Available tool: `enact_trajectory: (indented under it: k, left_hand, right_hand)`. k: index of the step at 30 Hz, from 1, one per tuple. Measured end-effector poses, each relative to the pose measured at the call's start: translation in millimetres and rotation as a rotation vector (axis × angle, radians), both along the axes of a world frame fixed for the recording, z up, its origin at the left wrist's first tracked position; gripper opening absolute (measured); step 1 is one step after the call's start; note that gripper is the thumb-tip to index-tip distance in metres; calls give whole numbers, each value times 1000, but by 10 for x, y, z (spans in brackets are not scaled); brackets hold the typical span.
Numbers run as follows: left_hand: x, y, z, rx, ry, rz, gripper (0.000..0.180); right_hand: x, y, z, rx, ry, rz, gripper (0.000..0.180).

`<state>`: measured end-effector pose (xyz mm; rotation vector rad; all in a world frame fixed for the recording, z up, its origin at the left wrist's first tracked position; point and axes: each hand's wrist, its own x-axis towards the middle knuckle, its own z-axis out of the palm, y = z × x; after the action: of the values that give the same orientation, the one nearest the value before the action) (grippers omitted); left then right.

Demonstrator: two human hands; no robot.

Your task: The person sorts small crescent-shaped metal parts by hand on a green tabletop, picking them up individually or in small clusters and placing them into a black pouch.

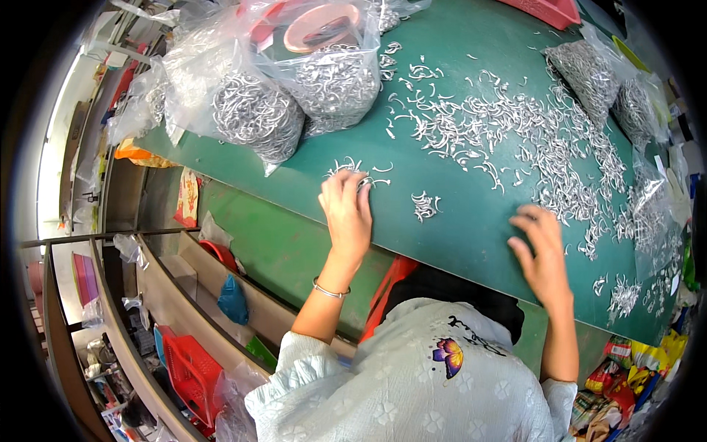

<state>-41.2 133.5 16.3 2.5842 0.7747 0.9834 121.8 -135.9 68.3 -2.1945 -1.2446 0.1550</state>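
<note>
My left hand [346, 210] rests near the table's front edge, its fingers bent down over a small heap of silvery curved metal pieces [383, 181]. Some pieces show between the thumb and index finger; the fingertips are partly hidden among them. Right of it lies a separate small cluster of the same pieces [425, 206], touched by neither hand. My right hand [543, 254] hovers over the table by the near edge of a wide scatter of these pieces [515, 121]. Its thumb and fingers are apart, and nothing shows between them.
Clear plastic bags [258, 110] full of metal pieces stand on the green table [456, 239] at far left; more bags [585, 77] are at right. A pink bowl [322, 28] sits in one bag. Below left are a shelf and a red basket [190, 368].
</note>
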Motion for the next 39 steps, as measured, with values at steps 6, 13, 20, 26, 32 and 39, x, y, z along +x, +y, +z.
enact_trajectory:
  k: [6,13,20,26,32,39]
  left_hand:
    - [97,-711,148,-209,-126,-359,28]
    - [178,-1132,89,-377,17,-676,25]
    - [579,-1146,178,-258,260,-645,55]
    - [935,-1252,196,-136,305,-795,52]
    - [992,-1046,-6,-193,144,-783,23]
    - [1057,-1004,229,-292,47,-560,31]
  right_hand:
    - [713,53,-290,-96,-240,-335,55]
    - [420,91,-379,-193,-291,-94,47]
    - [454,-340,-300,89,-94,157,18]
    - [611,-602,-205,215,140,-411,15]
    - [356,-497,-58,45,-331,-436,24]
    - [300,30,-427,80,-183,-58,19]
